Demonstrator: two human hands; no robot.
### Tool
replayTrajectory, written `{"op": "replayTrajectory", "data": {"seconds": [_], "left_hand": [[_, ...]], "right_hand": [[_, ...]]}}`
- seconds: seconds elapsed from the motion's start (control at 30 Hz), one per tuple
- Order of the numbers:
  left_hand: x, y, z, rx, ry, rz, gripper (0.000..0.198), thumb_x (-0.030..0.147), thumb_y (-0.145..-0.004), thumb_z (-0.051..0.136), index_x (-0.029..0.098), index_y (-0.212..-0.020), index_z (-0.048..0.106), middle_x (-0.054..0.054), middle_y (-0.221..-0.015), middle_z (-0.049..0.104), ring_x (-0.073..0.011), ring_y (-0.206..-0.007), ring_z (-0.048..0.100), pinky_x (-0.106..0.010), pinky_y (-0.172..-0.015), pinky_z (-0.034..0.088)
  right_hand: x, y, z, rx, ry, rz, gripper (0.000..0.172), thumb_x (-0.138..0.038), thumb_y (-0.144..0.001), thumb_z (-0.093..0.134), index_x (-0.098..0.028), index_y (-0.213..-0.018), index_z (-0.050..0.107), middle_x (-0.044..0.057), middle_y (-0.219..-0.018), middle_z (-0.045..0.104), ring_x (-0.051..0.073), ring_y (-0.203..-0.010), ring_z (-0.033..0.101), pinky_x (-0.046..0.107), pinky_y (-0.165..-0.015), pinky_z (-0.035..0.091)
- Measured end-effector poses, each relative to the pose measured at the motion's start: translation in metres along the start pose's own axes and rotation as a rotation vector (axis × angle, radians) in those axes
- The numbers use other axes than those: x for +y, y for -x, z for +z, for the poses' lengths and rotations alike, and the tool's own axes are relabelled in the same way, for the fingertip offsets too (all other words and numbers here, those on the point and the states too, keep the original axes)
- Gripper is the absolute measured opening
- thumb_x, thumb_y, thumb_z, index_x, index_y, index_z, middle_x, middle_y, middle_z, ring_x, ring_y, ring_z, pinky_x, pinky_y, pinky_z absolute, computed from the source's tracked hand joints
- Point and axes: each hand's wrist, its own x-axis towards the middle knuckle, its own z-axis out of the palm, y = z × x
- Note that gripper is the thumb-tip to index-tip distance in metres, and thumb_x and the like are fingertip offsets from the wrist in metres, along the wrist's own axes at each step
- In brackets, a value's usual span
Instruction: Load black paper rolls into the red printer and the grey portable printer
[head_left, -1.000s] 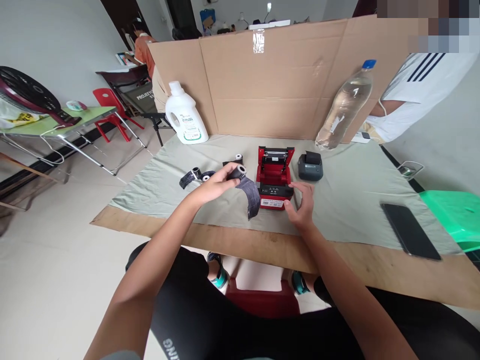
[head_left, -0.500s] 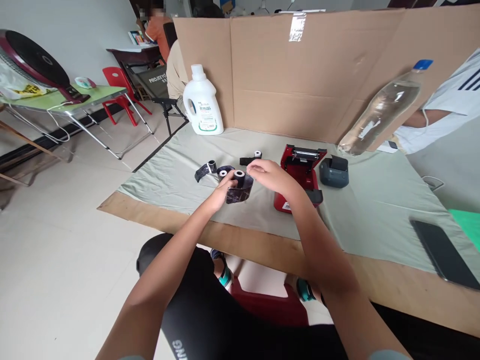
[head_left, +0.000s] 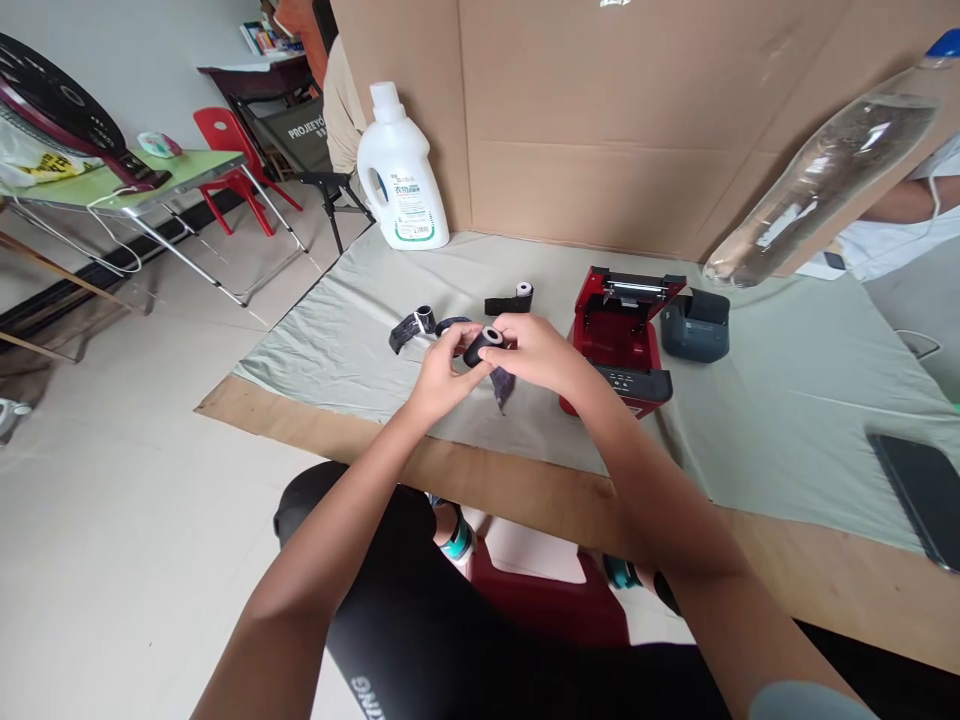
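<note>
A small black ribbon roll [head_left: 484, 345] with a white core is held just above the cloth, tilted, its core end facing up. My left hand [head_left: 444, 375] grips it from the left with thumb and fingers. From the other side my right hand [head_left: 531, 350] closes on the same roll, thumb across its front. A loose, shiny dark tail [head_left: 502, 387] hangs below the right fingers. Behind the hands lie a second roll [head_left: 424, 320] with its strip unrolled leftward and another roll [head_left: 523, 295]. Part of a further dark strip [head_left: 451, 325] shows behind my left fingers.
A red printer [head_left: 619, 335] with its lid up stands right of my hands, beside a dark grey device [head_left: 695, 326]. Behind are a white detergent bottle [head_left: 405, 180], a cardboard screen [head_left: 585, 130] and a tilted water bottle [head_left: 817, 190]. A phone [head_left: 919, 495] lies at right.
My right hand has come in to the roll and now grips it along with the left. The dark strip looped below it now hangs as a shorter tail. The view has tipped downward.
</note>
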Motion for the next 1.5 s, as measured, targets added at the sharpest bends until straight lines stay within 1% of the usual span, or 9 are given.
{"op": "replayTrajectory", "data": {"seconds": [0.1, 0.37, 0.53, 0.67, 0.8, 1.07, 1.2, 1.33, 1.5], "left_hand": [[0.004, 0.001, -0.003, -0.051, -0.074, 0.017, 0.041, 0.047, -0.096, 0.067, 0.019, -0.126, 0.066, -0.01, -0.119, 0.075, -0.0237, -0.107, 0.072, -0.037, -0.097, 0.056], [0.003, 0.0, 0.003, 0.049, -0.222, 0.064, 0.041, 0.051, -0.094, 0.069, 0.022, -0.123, 0.074, -0.009, -0.124, 0.078, -0.0272, -0.111, 0.074, -0.042, -0.105, 0.057], [-0.004, -0.006, 0.004, 0.068, -0.178, 0.09, 0.041, 0.049, -0.095, 0.068, 0.02, -0.123, 0.074, -0.011, -0.123, 0.077, -0.0247, -0.105, 0.074, -0.038, -0.097, 0.059], [-0.003, -0.009, 0.004, 0.053, -0.172, 0.119, 0.041, 0.05, -0.095, 0.068, 0.02, -0.124, 0.074, -0.011, -0.123, 0.075, -0.0241, -0.109, 0.071, -0.036, -0.097, 0.058], [-0.003, -0.011, 0.002, -0.023, -0.098, 0.061, 0.045, 0.053, -0.099, 0.061, 0.02, -0.127, 0.072, -0.012, -0.121, 0.074, -0.0239, -0.106, 0.07, -0.035, -0.088, 0.059], [0.002, -0.009, 0.004, 0.121, -0.126, 0.127, 0.038, 0.053, -0.091, 0.072, 0.022, -0.112, 0.074, -0.008, -0.112, 0.07, -0.0212, -0.1, 0.067, -0.035, -0.087, 0.06], [-0.001, -0.016, -0.015, 0.259, -0.173, 0.11, 0.031, 0.049, -0.094, 0.067, 0.022, -0.108, 0.072, -0.007, -0.108, 0.069, -0.0201, -0.099, 0.066, -0.033, -0.084, 0.058], [-0.014, -0.026, -0.042, 0.424, -0.24, -0.058, 0.019, 0.037, -0.094, 0.064, 0.02, -0.096, 0.071, -0.005, -0.1, 0.072, -0.0171, -0.092, 0.067, -0.028, -0.078, 0.053], [-0.029, -0.026, -0.049, 0.219, -0.391, -0.288, 0.013, 0.032, -0.086, 0.069, 0.02, -0.091, 0.072, -0.004, -0.09, 0.074, -0.0176, -0.076, 0.064, -0.031, -0.075, 0.049]], "right_hand": [[0.005, -0.002, -0.003, -0.006, -0.083, 0.001, 0.011, -0.026, -0.082, 0.065, -0.022, -0.08, 0.055, -0.001, -0.078, 0.065, 0.016, -0.072, 0.058, 0.028, -0.063, 0.037], [0.013, -0.005, -0.003, 0.065, -0.055, 0.034, 0.006, -0.024, -0.083, 0.063, -0.021, -0.088, 0.061, 0.0, -0.08, 0.064, 0.017, -0.074, 0.058, 0.03, -0.065, 0.039], [0.018, -0.008, -0.001, 0.102, -0.072, 0.027, 0.033, -0.021, -0.08, 0.064, -0.023, -0.112, 0.059, 0.002, -0.1, 0.068, 0.02, -0.087, 0.062, 0.031, -0.073, 0.044], [0.02, -0.009, -0.002, 0.125, -0.103, 0.061, 0.022, -0.027, -0.082, 0.064, -0.022, -0.103, 0.06, 0.001, -0.091, 0.065, 0.02, -0.084, 0.06, 0.032, -0.071, 0.043], [0.026, -0.012, -0.002, 0.066, -0.162, -0.063, 0.022, -0.019, -0.079, 0.06, -0.023, -0.101, 0.062, -0.001, -0.091, 0.064, 0.018, -0.083, 0.059, 0.031, -0.071, 0.043], [0.03, -0.019, 0.005, 0.151, -0.317, 0.047, 0.021, -0.027, -0.081, 0.064, -0.022, -0.101, 0.059, 0.001, -0.088, 0.067, 0.019, -0.081, 0.062, 0.034, -0.076, 0.049], [0.036, -0.021, 0.008, 0.279, -0.099, -0.031, 0.033, -0.014, -0.079, 0.058, -0.022, -0.11, 0.064, 0.005, -0.101, 0.067, 0.021, -0.088, 0.061, 0.037, -0.084, 0.051], [0.048, -0.024, 0.029, 0.346, 0.215, -0.005, 0.047, -0.002, -0.08, 0.05, -0.02, -0.119, 0.068, 0.012, -0.107, 0.063, 0.03, -0.108, 0.057, 0.043, -0.094, 0.049], [0.056, -0.023, 0.064, 0.268, 0.39, 0.098, 0.051, 0.002, -0.084, 0.046, -0.016, -0.129, 0.063, 0.018, -0.116, 0.06, 0.033, -0.109, 0.056, 0.043, -0.09, 0.049]]}}
